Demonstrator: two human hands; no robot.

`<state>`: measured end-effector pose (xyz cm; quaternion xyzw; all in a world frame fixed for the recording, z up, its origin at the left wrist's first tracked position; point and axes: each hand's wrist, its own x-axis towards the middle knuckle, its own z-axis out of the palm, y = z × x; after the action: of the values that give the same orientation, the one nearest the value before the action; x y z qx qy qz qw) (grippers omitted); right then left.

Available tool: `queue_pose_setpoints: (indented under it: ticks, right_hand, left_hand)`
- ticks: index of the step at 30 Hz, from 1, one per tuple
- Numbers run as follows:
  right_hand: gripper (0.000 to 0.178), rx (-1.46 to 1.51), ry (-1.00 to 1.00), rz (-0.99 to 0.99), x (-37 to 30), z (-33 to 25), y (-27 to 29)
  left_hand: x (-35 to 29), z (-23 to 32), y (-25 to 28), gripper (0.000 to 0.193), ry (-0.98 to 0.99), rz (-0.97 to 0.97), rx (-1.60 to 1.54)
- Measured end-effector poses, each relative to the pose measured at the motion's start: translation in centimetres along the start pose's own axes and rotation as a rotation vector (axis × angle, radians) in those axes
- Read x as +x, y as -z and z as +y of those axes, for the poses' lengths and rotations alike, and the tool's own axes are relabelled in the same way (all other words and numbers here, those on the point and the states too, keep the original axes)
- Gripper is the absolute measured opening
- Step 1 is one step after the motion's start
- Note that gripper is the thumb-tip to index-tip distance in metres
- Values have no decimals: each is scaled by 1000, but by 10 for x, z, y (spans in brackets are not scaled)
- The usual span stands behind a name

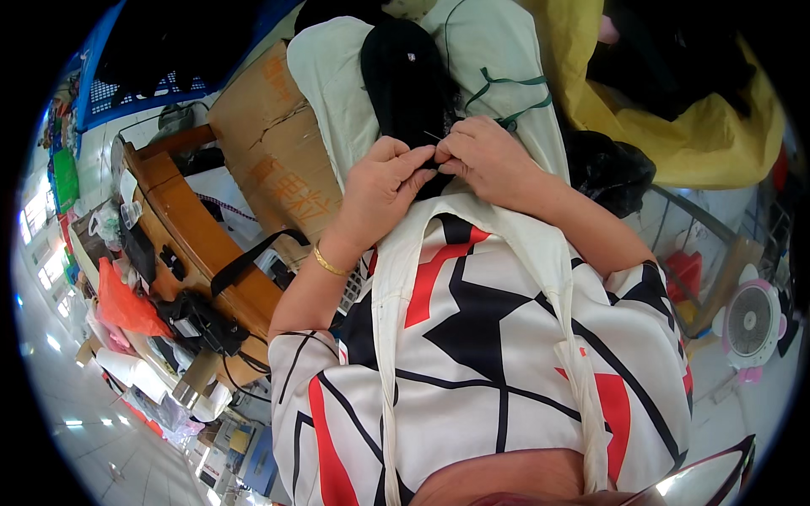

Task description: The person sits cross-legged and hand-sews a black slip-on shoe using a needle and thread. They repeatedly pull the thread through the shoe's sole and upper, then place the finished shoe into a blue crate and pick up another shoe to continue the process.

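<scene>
A long, rounded black fabric piece [408, 80] with a small pale spot lies on the cream apron [510, 67] across my lap. My left hand [381, 184] pinches its near end between thumb and forefinger. Right beside it, my right hand [489, 158] is closed too, fingertips almost touching the left ones. A thin needle [433, 136] sticks out from the right fingertips over the fabric. Any thread, and the exact spot being pinched, are hidden by my fingers. A dark green ribbon [506, 84] lies on the apron beyond my right hand.
Flattened cardboard [274, 143] is at my left, beside a wooden table [190, 219] with a black bag [201, 322]. A yellow bag [717, 143] holding black pieces, a black plastic bag [607, 173] and a small fan [749, 325] are at my right. A blue crate [152, 93] stands far left.
</scene>
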<state>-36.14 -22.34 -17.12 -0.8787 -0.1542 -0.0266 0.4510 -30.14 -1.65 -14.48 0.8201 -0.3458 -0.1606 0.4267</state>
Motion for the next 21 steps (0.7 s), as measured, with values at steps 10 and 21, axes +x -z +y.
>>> queue_pose_setpoints:
  ticks: [10,21]
  right_hand:
    - [14,162,-24,5,3,9,0]
    - [9,615,-306,-123,10,7,33]
  left_hand:
    - [4,-9,8,18,92,-174,-202]
    - [16,-2,23,16,291,-375,-528]
